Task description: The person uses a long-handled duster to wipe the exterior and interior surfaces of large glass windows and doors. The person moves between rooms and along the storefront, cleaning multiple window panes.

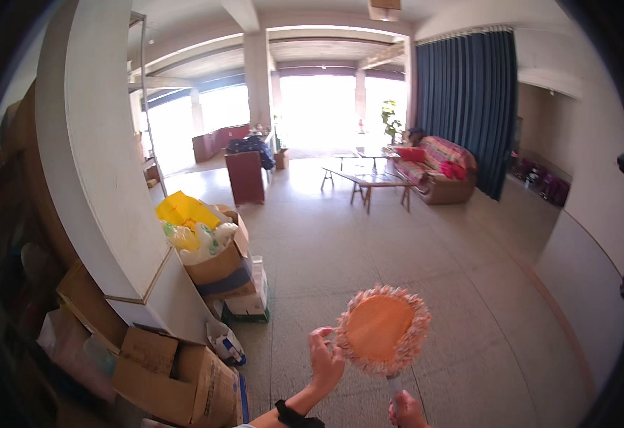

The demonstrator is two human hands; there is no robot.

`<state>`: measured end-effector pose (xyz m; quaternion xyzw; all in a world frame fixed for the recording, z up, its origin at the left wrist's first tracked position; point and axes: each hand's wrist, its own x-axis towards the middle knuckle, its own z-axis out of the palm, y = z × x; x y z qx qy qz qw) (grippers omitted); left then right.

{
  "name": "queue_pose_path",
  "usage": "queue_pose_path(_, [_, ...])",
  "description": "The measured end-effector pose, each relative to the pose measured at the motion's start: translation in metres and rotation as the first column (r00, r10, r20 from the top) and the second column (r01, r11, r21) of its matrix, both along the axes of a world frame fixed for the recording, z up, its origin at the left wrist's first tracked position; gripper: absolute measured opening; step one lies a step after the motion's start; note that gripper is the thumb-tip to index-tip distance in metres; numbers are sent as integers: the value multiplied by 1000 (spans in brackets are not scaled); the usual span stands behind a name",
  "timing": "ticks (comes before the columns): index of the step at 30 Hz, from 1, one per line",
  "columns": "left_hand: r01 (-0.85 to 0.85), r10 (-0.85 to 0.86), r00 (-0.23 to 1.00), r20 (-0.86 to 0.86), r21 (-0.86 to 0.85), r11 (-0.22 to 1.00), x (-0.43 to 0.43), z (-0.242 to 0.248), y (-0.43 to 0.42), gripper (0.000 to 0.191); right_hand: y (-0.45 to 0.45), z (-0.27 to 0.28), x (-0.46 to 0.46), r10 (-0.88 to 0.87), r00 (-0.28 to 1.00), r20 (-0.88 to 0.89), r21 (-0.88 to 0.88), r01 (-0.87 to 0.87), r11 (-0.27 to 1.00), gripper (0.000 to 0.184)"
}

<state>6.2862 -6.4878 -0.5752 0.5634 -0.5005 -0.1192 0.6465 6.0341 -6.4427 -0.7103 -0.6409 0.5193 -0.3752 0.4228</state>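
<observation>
A round orange duster head (382,329) with a shaggy pink-and-white fringe is held up in front of me, its flat orange side facing me. My right hand (408,411) is closed around its grey handle (394,383), just below the head. At the left edge of the fringe is my left hand (327,361), fingers bent and slightly apart. Whether its fingertips touch the fringe cannot be told. A black band (296,414) circles the left wrist.
An opened cardboard box (167,374) lies at lower left beside a white pillar (114,150). Past it, a carton (221,270) full of plastic bags is stacked on another box. Farther off stand a low table (368,181), a sofa (445,184) and a blue curtain (464,101).
</observation>
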Motion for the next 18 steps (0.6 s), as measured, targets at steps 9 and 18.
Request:
queue_pose_path(9, [-46,119,856,503,-157,987,59,85,-176,34,-202,75,117,152,976,-155,-431,-205,879,16])
queue_pose_path(18, [-101,10,847,531,142,985,119,150,-344,58,-373,139,171,124,944,-305,-207,-193,959,17])
